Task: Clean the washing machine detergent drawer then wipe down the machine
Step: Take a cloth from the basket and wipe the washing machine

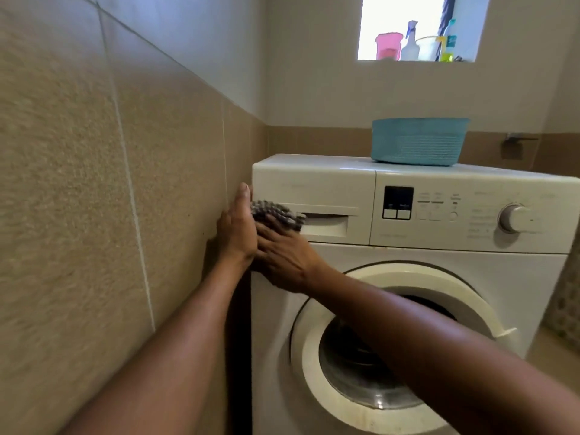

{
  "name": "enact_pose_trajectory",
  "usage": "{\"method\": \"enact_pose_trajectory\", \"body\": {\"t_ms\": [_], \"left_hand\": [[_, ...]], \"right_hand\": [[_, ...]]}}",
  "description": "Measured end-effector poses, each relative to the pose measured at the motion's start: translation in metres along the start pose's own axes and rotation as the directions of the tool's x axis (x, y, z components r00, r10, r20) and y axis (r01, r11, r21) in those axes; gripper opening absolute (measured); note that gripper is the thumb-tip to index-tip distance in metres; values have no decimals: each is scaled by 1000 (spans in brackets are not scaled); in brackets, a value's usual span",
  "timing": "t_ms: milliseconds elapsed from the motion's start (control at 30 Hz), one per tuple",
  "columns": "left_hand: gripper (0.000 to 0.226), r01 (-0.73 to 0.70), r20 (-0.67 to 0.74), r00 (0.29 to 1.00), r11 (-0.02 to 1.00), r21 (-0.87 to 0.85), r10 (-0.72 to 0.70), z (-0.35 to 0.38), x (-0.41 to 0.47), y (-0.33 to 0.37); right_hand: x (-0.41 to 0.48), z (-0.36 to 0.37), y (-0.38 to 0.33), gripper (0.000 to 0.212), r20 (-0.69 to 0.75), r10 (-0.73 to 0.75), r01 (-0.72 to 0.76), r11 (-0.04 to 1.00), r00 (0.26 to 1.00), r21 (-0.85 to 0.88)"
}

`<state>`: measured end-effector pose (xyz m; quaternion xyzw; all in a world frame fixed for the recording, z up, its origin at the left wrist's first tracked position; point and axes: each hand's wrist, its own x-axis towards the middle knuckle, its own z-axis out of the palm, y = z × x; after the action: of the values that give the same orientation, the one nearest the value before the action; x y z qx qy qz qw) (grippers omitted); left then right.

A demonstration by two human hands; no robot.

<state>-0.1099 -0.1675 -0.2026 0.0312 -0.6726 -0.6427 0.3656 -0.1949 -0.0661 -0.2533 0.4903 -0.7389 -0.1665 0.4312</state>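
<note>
Left hand (237, 227) was flat against the washing machine's (408, 265) front left corner, fingers together and extended, gripping nothing I could see. Right hand (282, 259) crossed over beside it, pressing a grey nubby cloth (277, 215) onto the left end of the detergent drawer (326, 202); how its fingers closed on the cloth I couldn't tell. Drawer sat shut, flush in the panel's top left. Looked like the wipe-down step. Best approach, I'd judge: keep bracing left, wipe along the handle recess (326, 224), work the seam edges, stay clear of the dial (518, 218). Blue basket (419, 141) sat on the top's back edge.
</note>
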Motion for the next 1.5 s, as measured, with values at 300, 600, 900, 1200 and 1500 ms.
{"method": "enact_pose_trajectory", "body": {"t_ms": [300,600,900,1200,1500], "left_hand": [[63,-321,161,943,925,203,292,18,2,20],[63,-424,265,905,753,503,332,17,-15,-11],[84,-359,39,921,803,476,388,19,-13,-20],[81,-368,79,913,725,582,400,19,-8,-29],[71,-646,467,761,466,604,450,91,-21,17]], "right_hand": [[30,-47,51,68,-137,637,-627,771,759,113],[-112,-16,27,76,-20,890,-881,455,456,128],[25,-39,9,77,-75,467,-464,884,881,50],[33,-54,32,64,2,384,-382,920,923,88],[-83,-61,96,69,0,529,-529,848,848,-8]]}}
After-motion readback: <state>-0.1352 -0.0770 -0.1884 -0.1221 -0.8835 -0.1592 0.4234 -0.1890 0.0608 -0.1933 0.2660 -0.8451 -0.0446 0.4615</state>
